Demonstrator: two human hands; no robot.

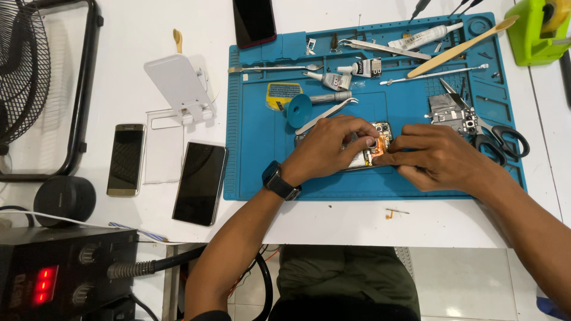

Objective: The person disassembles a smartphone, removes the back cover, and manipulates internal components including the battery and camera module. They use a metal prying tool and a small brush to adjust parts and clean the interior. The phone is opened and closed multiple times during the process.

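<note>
At the far left a black wire fan guard (24, 71) is leaning over the white tabletop (357, 223), and below it a black station with a red glowing display (44, 284) is sitting at the near edge. Moving right, a gold-edged smartphone (126, 159) and a larger black smartphone (200, 183) are lying face up, well apart from the work, with a white folding phone stand (177, 83) behind them.

The blue silicone repair mat (256, 148) is carrying the job. The left hand (330, 148), wearing a black wrist watch (279, 181), is resting on the opened phone body with exposed boards (380, 128), its fingers curled and pressing down on the left part of it. The phone's long axis is running left to right across the mat, near the mat's front edge. A small orange flex strip (375, 145) is lying directly between the two hands, touching both sets of fingertips. The right hand (440, 157) is coming in from the right, its thumb and forefinger pinched together at the strip; whether they are actually gripping it I cannot tell.

Behind the hands, silver tweezers (326, 115) and a blue suction cup (298, 110) are lying just beside the phone. Farther right, black-handled scissors (502, 141) are resting at the mat's edge, and a green tape dispenser (538, 30) is standing at the table's far right corner.
</note>
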